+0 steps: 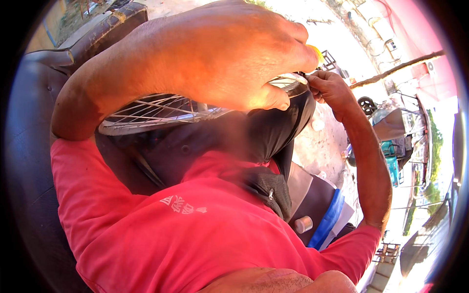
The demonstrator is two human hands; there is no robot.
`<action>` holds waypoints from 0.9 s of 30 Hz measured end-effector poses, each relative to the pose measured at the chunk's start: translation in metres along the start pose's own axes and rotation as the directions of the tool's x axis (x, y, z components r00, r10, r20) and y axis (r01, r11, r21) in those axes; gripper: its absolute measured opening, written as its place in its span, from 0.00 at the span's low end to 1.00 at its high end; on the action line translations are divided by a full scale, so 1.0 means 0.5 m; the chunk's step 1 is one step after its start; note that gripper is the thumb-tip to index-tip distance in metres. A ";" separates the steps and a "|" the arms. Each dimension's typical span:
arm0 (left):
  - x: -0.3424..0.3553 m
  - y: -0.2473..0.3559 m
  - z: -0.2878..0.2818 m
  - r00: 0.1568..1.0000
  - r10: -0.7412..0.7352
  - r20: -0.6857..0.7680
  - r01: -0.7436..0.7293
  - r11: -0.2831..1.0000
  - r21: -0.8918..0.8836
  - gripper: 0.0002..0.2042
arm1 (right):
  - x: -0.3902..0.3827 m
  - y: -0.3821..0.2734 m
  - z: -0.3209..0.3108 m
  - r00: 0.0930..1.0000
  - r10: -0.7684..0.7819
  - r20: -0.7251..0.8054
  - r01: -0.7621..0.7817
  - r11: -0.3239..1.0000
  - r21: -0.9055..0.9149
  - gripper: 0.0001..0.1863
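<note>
A spoked wheel (pixel 146 126) with a pale rim lies across my lap, partly hidden behind my left forearm. My left hand (pixel 259 53) arches over the wheel, very close to the camera. Its fingers curl around a small bright yellow piece (pixel 318 54); only the end shows, so its kind is unclear. My right hand (pixel 333 93) meets the rim at its far right end. Thumb and forefinger press together there, beside a small dark part; what they pinch is too small to make out. The two hands nearly touch at this spot.
I sit in a dark padded seat (pixel 34 146). At my right lie a small clear cup (pixel 303 224) and a blue strip (pixel 328 219). A wheeled cart (pixel 391 124) and a teal object (pixel 390 156) stand farther right, near a long brown pole (pixel 395 69).
</note>
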State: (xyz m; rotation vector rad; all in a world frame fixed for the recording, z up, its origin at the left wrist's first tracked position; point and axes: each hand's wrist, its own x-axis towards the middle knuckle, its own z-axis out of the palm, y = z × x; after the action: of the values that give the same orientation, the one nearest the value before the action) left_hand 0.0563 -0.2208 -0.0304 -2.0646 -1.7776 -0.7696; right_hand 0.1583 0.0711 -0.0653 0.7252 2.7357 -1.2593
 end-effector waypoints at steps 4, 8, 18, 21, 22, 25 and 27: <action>0.001 0.008 -0.002 1.000 0.023 0.003 -0.024 0.999 0.042 0.24 | 0.010 0.014 -0.013 0.995 0.058 0.079 -0.068 0.988 0.137 0.11; 0.000 -0.002 0.003 0.997 0.067 -0.041 -0.064 0.996 0.067 0.25 | 0.003 0.007 -0.008 0.997 0.068 0.036 -0.072 0.992 0.102 0.11; 0.002 0.002 -0.002 0.999 0.035 0.005 -0.035 0.998 0.056 0.22 | 0.007 0.016 -0.008 0.997 0.060 0.039 -0.064 0.989 0.137 0.12; 0.002 0.002 -0.001 0.999 0.040 -0.002 -0.040 0.997 0.069 0.22 | -0.003 0.004 0.003 0.999 0.040 -0.021 -0.039 0.997 0.059 0.12; 0.002 0.001 -0.002 0.999 0.036 0.006 -0.036 0.997 0.070 0.22 | -0.005 0.000 0.005 0.999 0.037 -0.036 -0.037 0.999 0.012 0.12; 0.003 0.005 -0.005 1.000 0.014 0.026 -0.016 0.998 0.060 0.22 | -0.004 0.004 0.004 0.999 -0.004 -0.040 0.003 0.999 -0.034 0.12; 0.001 0.008 -0.006 1.000 0.014 0.026 -0.015 0.998 0.057 0.22 | 0.000 0.007 0.001 1.000 -0.003 -0.016 0.003 1.000 0.006 0.12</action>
State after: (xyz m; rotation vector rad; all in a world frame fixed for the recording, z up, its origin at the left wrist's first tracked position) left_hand 0.0594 -0.2229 -0.0272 -2.0569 -1.7751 -0.6838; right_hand 0.1599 0.0725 -0.0683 0.7352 2.7474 -1.2691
